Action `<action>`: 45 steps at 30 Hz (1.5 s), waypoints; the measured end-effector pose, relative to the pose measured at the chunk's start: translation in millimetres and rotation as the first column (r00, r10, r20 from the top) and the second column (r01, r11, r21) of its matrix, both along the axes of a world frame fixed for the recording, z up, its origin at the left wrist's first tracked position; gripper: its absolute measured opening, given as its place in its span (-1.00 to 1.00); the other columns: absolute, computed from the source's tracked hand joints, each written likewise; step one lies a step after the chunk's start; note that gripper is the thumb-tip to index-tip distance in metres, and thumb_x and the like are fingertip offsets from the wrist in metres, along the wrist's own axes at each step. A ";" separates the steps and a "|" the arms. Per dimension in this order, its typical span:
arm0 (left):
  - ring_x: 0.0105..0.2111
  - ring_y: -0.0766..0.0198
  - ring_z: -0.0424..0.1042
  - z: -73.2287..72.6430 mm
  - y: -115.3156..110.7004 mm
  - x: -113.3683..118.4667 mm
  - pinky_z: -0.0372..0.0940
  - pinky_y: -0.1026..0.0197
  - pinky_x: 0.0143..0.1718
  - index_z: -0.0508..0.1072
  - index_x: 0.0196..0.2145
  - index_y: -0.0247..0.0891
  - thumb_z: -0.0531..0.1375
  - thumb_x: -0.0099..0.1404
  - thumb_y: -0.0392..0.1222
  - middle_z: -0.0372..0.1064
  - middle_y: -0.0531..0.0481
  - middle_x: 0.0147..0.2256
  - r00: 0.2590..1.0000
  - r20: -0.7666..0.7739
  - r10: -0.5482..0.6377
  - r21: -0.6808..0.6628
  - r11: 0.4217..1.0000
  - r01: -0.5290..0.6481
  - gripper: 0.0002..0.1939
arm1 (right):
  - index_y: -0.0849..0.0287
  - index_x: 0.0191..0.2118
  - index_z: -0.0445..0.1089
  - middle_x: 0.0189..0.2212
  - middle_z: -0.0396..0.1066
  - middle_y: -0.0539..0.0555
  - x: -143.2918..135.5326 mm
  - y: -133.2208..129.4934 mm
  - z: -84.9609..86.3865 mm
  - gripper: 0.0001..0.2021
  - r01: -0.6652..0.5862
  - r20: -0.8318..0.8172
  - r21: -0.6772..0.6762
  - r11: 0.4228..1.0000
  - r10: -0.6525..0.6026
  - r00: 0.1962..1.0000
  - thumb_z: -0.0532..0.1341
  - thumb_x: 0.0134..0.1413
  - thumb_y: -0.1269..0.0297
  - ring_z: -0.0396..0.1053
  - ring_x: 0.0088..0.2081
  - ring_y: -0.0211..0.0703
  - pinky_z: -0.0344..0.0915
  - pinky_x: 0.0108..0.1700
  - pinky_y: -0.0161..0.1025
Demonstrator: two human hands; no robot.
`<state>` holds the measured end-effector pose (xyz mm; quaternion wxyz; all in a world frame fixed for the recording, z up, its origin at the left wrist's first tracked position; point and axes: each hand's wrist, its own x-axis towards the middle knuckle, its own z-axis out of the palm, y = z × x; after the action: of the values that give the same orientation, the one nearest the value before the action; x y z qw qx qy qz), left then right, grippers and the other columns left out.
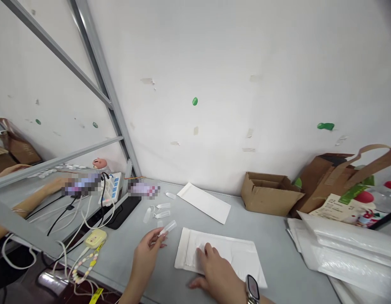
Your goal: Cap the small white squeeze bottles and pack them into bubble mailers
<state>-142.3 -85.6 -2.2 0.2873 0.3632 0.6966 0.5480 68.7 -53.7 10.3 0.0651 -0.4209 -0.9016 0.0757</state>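
Note:
My left hand (148, 248) pinches a small translucent plastic tube (168, 228) between thumb and fingertips, just above the grey table. My right hand (216, 270), a watch on its wrist, rests on a white padded envelope (242, 255) with its thumb spread away from the fingers. Something small and whitish shows by those fingertips, too faint to name. Beyond my left hand lie several similar tubes (163, 214), some with small loops at the end. A second, narrower white envelope (204, 202) lies farther back, near the wall.
An open cardboard box (268, 196) and a brown paper bag (322, 177) stand at the back right. Stacked bubble mailers (350, 245) lie at right. On the left are a metal frame (108, 103), cables, a power strip (112, 188), a yellow case (95, 238) and another person's arm (37, 198).

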 end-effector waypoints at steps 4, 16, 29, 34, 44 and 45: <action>-0.36 0.18 0.46 2.0 -2.1 4.5 0.42 0.19 -0.36 0.49 -0.34 -0.27 0.19 -0.06 0.12 0.45 -0.04 -0.34 0.996 -0.016 -0.089 -0.006 0.996 0.089 -0.57 | 0.17 -0.31 0.36 -0.33 0.36 0.08 -1.2 30.2 0.8 -0.83 -0.089 -0.260 -0.016 0.996 0.081 0.962 0.06 0.16 0.25 0.30 -0.26 -0.14 0.24 -0.25 -0.26; -0.46 0.26 0.40 -7.0 5.3 7.3 0.30 0.23 -0.32 0.48 -0.44 -0.25 0.05 0.03 -0.29 0.39 -0.03 -0.41 0.891 -0.349 -0.291 -0.335 0.926 0.171 -0.80 | 0.20 -0.41 0.31 -0.43 0.31 0.05 -34.2 55.5 -40.4 -0.70 0.092 -0.473 0.079 0.993 -0.044 0.880 -0.08 0.25 0.26 0.21 -0.33 -0.19 0.10 -0.24 -0.24; -0.41 0.25 0.37 11.4 12.2 21.8 0.25 0.26 -0.32 0.48 -0.48 -0.23 0.06 0.02 -0.39 0.34 -0.01 -0.42 0.789 -0.451 -0.417 -0.413 0.881 0.230 -0.79 | 0.20 -0.62 0.25 -0.56 0.28 -0.02 -32.4 63.6 -42.4 -0.62 0.140 -0.458 -0.033 0.990 -0.139 0.878 0.03 0.19 0.19 0.19 -0.40 -0.24 0.03 -0.28 -0.29; -0.44 0.26 0.37 8.3 12.3 17.4 0.25 0.25 -0.33 0.47 -0.46 -0.25 0.07 0.02 -0.34 0.34 -0.02 -0.43 0.834 -0.408 -0.372 -0.394 0.895 0.206 -0.82 | 0.18 -0.43 0.29 -0.42 0.32 0.00 -26.8 58.6 -31.7 -0.79 0.027 -0.559 -0.058 0.998 -0.055 0.828 0.07 0.16 0.20 0.22 -0.31 -0.22 0.07 -0.20 -0.27; -0.50 0.30 0.35 1.4 7.5 3.4 0.22 0.30 -0.40 0.43 -0.57 -0.26 0.06 -0.02 -0.38 0.35 0.02 -0.48 0.847 -0.397 -0.353 -0.450 0.879 0.156 -0.83 | 0.19 -0.47 0.31 -0.52 0.27 0.00 -46.0 42.5 -34.2 -0.72 -0.512 -0.198 0.285 0.810 0.572 0.796 0.05 0.14 0.13 0.13 -0.37 -0.21 0.07 -0.26 -0.24; -0.48 0.30 0.35 3.1 7.5 3.7 0.22 0.31 -0.40 0.43 -0.56 -0.27 0.05 -0.01 -0.39 0.35 0.01 -0.47 0.847 -0.391 -0.360 -0.456 0.875 0.162 -0.83 | 0.20 -0.50 0.31 -0.53 0.25 0.01 -47.8 42.8 -36.4 -0.69 -0.511 -0.176 0.324 0.796 0.582 0.794 0.05 0.12 0.10 0.12 -0.39 -0.20 0.07 -0.29 -0.23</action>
<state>-138.6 -78.1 0.9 0.2546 0.5092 0.7854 0.2431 20.9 -11.0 -26.1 0.2155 -0.1133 -0.9695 0.0284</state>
